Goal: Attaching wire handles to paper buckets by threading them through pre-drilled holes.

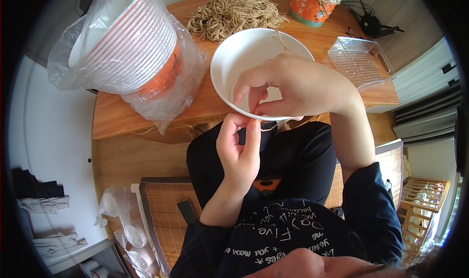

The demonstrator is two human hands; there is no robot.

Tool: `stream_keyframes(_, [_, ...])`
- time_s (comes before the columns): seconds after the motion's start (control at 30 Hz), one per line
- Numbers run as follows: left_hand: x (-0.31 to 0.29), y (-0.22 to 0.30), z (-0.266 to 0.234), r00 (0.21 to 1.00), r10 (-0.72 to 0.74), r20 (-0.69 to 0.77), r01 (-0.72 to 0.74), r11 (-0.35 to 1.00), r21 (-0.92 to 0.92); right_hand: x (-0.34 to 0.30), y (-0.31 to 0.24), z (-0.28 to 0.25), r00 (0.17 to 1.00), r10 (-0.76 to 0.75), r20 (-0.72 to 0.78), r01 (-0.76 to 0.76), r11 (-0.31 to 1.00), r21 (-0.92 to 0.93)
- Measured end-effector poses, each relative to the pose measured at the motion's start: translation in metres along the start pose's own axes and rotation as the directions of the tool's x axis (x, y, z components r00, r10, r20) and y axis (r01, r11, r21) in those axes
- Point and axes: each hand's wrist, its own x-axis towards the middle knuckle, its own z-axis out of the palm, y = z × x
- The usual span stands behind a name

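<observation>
A white paper bucket (225, 65) tilts toward me at the table's near edge, its open mouth facing up. My left hand (239, 143) is closed just under the near rim, thumb and forefinger pinching a thin tan cord (267, 129) against the outside. Reaching over the mouth from the right, my right hand (288, 85) has its thumb and fingertips pinched together just inside the same stretch of rim. What these fingertips hold is too small to make out. Another piece of cord (282, 42) shows at the bucket's far rim.
On the wooden table (117, 114) lie a heap of tan cord (237, 15) and a clear plastic tray (359, 58). Bagged stacked buckets (134, 48) stand left; orange patterned buckets (310, 6) stand at the back right. A phone (187, 211) lies beside my left forearm.
</observation>
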Motion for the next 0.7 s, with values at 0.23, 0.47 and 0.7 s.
stream_keyframes(0.23, [0.001, 0.001, 0.001, 1.000, 0.006, -0.011, -0.006, 1.000, -0.019, -0.006, 0.010, 0.004, 0.993, -0.075, -0.092, 0.072, 0.997, -0.039])
stream_keyframes(0.47, [0.000, 0.003, 0.000, 1.000, -0.014, -0.008, 0.014, 1.000, -0.023, -0.007, 0.011, -0.004, 0.994, -0.100, -0.050, 0.099, 0.995, -0.004])
stream_keyframes(0.7, [0.001, 0.002, 0.000, 1.000, 0.013, -0.009, -0.013, 1.000, -0.011, -0.003, 0.009, -0.001, 0.994, -0.105, -0.024, 0.104, 0.994, -0.008])
